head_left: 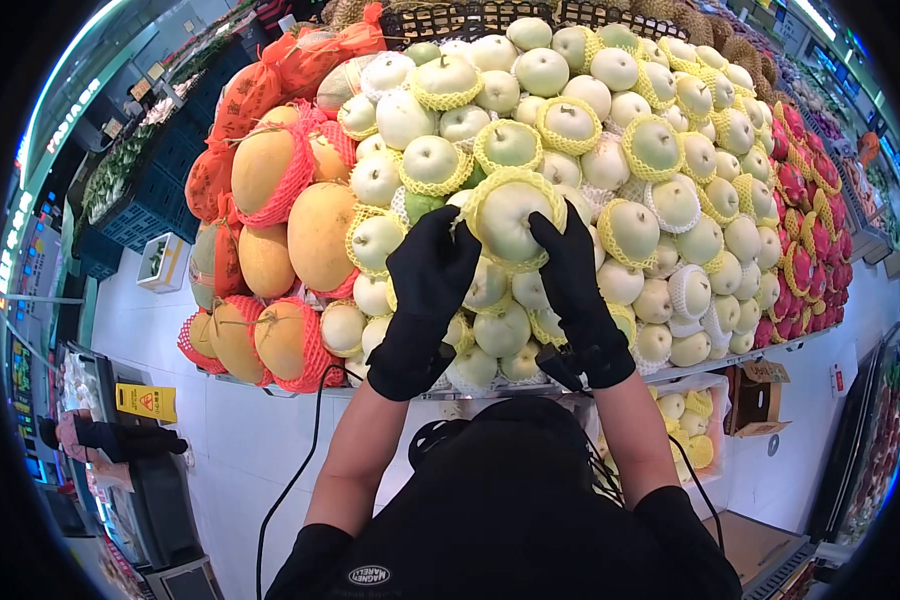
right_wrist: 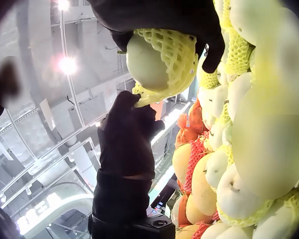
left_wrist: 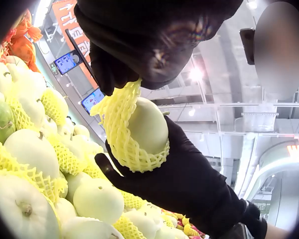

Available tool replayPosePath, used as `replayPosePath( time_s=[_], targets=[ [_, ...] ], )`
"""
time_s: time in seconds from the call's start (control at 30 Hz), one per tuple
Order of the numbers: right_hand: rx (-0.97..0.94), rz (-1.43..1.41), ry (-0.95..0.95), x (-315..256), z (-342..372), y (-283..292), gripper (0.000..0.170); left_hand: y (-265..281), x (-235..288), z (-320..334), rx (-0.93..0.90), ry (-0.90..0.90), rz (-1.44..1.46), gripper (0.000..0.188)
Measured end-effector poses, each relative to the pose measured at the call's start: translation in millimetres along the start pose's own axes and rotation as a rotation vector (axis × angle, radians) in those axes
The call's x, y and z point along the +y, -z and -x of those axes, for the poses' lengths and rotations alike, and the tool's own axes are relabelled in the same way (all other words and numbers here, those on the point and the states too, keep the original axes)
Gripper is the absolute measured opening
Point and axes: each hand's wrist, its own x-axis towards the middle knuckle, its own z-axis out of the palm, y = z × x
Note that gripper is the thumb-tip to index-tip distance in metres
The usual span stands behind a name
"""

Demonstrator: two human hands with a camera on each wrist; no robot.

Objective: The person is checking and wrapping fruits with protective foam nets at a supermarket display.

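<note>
A pale green melon [head_left: 508, 218] is held up in front of the fruit pile, partly wrapped in a yellow foam net [left_wrist: 120, 130]. Both hands wear black gloves. My left hand [head_left: 432, 268] pinches the loose edge of the net on the melon's left side, and the net is pulled out to a point there in the left wrist view. From the other side my right hand [head_left: 572, 270] grips the melon, thumb and fingers spread round it. Its bare skin [right_wrist: 145, 63] shows on the side facing me in the right wrist view.
Many similar melons [head_left: 656, 148], several in nets, are heaped on the sloping stand. Large orange-yellow melons [head_left: 322, 238] in red nets lie to the left, dragon fruit [head_left: 800, 270] to the right. Below the stand's front edge sit a crate of fruit [head_left: 705, 405] and a cardboard box [head_left: 755, 400].
</note>
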Motion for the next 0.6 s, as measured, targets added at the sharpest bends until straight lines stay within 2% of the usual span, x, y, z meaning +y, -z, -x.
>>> replayPosePath(
  time_s=[0.1, 0.2, 0.23, 0.33, 0.37, 0.47, 0.57, 0.6],
  targets=[
    [0.016, 0.035, 0.027, 1.4, -0.2, 0.5, 0.045, 1.2, -1.1, -4.0, -0.099, 0.023, 0.156, 0.033],
    [0.006, -0.011, 0.027, 3.0, -1.1, 2.8, 0.044, -8.2, -4.0, -3.8, 0.001, -0.010, 0.321, 0.047],
    [0.002, -0.034, 0.020, 4.0, -1.6, 3.9, 0.044, -9.4, -9.5, -1.9, -0.040, -0.012, 0.307, 0.052],
    [-0.012, -0.117, -0.015, 6.9, -3.7, 6.6, 0.044, -8.4, -16.3, 3.6, -0.260, 0.238, 0.493, 0.044],
    [-0.016, -0.147, -0.025, 8.2, -4.0, 6.4, 0.044, -7.0, -14.7, 4.9, -0.316, 0.327, 0.561, 0.036],
    [-0.035, -0.229, -0.068, 7.2, -3.1, 4.1, 0.044, -14.1, -22.5, 8.4, -0.272, 0.346, 0.570, 0.031],
    [-0.044, -0.265, -0.095, 4.2, -0.3, 1.9, 0.044, -21.1, -25.5, 7.2, -0.103, 0.261, 0.439, 0.022],
    [-0.047, -0.277, -0.104, 4.2, 0.1, 1.5, 0.043, -20.1, -25.7, 6.8, -0.132, 0.254, 0.404, 0.019]
  ],
)
